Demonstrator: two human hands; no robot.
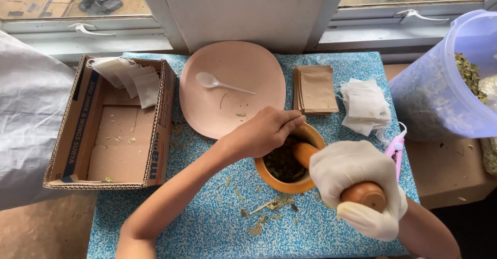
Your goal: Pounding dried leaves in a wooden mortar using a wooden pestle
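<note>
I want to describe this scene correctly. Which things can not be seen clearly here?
All in the head view:
- Pestle tip: buried in dark leaves inside the mortar.
- Pestle grip: covered by the gloved right hand.
- Mortar's far rim: under the left hand.
- Purple container: cut off by the right edge.

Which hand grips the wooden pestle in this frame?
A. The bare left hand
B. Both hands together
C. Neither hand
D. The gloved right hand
D: the gloved right hand is wrapped around the pestle, while the bare left hand rests on the rim of the mortar.
</note>
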